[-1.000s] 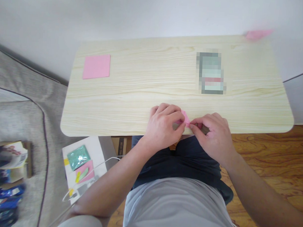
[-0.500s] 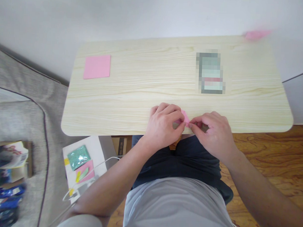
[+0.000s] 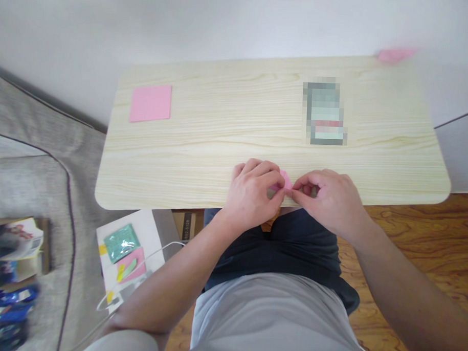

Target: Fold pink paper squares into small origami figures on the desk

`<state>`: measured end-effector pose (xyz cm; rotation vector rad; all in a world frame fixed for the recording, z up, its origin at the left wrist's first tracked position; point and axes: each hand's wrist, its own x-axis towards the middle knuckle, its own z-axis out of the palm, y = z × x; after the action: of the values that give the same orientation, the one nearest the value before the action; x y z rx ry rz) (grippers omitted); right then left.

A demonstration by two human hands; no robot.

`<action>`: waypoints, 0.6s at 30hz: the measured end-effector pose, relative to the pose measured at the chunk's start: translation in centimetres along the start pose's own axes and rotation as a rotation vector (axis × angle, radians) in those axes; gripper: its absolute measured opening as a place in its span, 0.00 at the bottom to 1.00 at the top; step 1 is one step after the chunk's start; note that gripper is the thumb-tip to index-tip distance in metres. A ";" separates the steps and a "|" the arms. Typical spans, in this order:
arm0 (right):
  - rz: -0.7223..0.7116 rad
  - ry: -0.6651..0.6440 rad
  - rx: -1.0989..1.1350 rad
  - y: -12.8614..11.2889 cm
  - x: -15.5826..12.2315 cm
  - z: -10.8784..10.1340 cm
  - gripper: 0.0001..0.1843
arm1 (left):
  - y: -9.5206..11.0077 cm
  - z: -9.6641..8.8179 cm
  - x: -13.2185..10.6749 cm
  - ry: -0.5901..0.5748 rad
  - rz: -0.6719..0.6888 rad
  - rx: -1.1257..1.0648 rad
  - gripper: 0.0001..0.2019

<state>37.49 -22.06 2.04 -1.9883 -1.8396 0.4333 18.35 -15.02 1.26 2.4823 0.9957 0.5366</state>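
Note:
Close to the front edge of the pale wooden table (image 3: pixel 204 144), a small piece of folded pink paper (image 3: pixel 285 180) is pinched between both hands. My left hand (image 3: pixel 254 191) is closed on its left side, thumb against forefinger, covering most of it. From the right, my right hand (image 3: pixel 329 202) grips the paper's near corner with thumb and forefinger. Only the upper tip of the paper shows, so its full folded form is hidden.
A pink square of paper (image 3: pixel 150 103) lies at the table's left. A blurred-out, phone-shaped object (image 3: pixel 325 112) rests right of centre. Something pink (image 3: pixel 395 55) sits at the far right corner. Below left, a white box (image 3: pixel 145 226) bears a green packet (image 3: pixel 121 243) and a white cable.
My right hand has shifted slightly, its fingertips now closer to my left thumb at the paper. The left hand stays nearly still.

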 end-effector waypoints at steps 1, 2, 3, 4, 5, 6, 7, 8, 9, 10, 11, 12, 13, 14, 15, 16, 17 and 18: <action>0.005 -0.005 -0.004 -0.1 0.0 0.0 0.10 | 0.0 0.0 0.0 -0.002 0.001 -0.001 0.04; 0.009 -0.009 -0.008 -0.1 0.1 -0.1 0.10 | 0.0 -0.1 0.0 -0.004 0.000 -0.006 0.04; 0.013 -0.011 -0.012 -0.2 0.0 -0.1 0.10 | 0.0 -0.1 0.0 -0.005 -0.001 -0.013 0.04; 0.015 -0.011 -0.016 -0.2 0.0 -0.1 0.09 | -0.1 -0.1 0.0 -0.005 -0.002 -0.021 0.04; 0.016 -0.011 -0.018 -0.3 0.0 -0.1 0.09 | -0.1 -0.1 0.0 -0.005 -0.003 -0.030 0.04; 0.016 -0.010 -0.018 -0.3 -0.1 0.0 0.09 | -0.1 -0.1 -0.1 -0.004 -0.002 -0.036 0.05; 0.014 -0.008 -0.013 -0.2 -0.1 0.1 0.09 | -0.1 -0.1 -0.1 -0.001 0.000 -0.041 0.06; 0.011 -0.004 -0.005 -0.2 -0.2 0.2 0.09 | -0.2 -0.1 -0.1 0.001 0.002 -0.043 0.06; 0.008 0.007 0.004 -0.2 -0.4 0.4 0.10 | -0.2 -0.1 -0.1 0.003 0.004 -0.044 0.06; 0.006 0.021 0.014 -0.1 -0.5 0.6 0.10 | -0.2 -0.1 -0.1 0.003 0.005 -0.043 0.06; 0.006 0.047 0.023 -0.1 -0.8 0.8 0.11 | -0.3 -0.1 -0.1 0.003 0.006 -0.043 0.06; 0.006 0.082 0.028 0.0 -1.0 1.0 0.12 | -0.3 -0.1 -0.1 0.002 0.007 -0.044 0.06; 0.005 0.112 0.037 0.0 -1.3 1.3 0.13 | -0.3 -0.2 -0.1 0.001 0.009 -0.045 0.05; 0.008 0.157 0.048 0.0 -1.6 1.6 0.13 | -0.4 -0.2 -0.1 0.002 0.011 -0.047 0.05; 0.002 0.197 0.056 0.0 -2.0 1.8 0.12 | -0.4 -0.2 -0.2 0.004 0.015 -0.049 0.06; -0.008 0.218 0.053 0.0 -2.3 2.1 0.11 | -0.5 -0.3 -0.3 0.007 0.021 -0.050 0.06; -0.021 0.234 0.044 -0.1 -2.7 2.2 0.09 | -0.5 -0.3 -0.4 0.007 0.028 -0.050 0.06; -0.030 0.254 0.035 -0.1 -3.0 2.4 0.07 | -0.5 -0.4 -0.6 0.006 0.034 -0.048 0.07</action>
<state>35.95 -24.90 -0.13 -1.8929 -1.6897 0.1918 17.50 -15.06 1.21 2.4607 0.9339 0.5726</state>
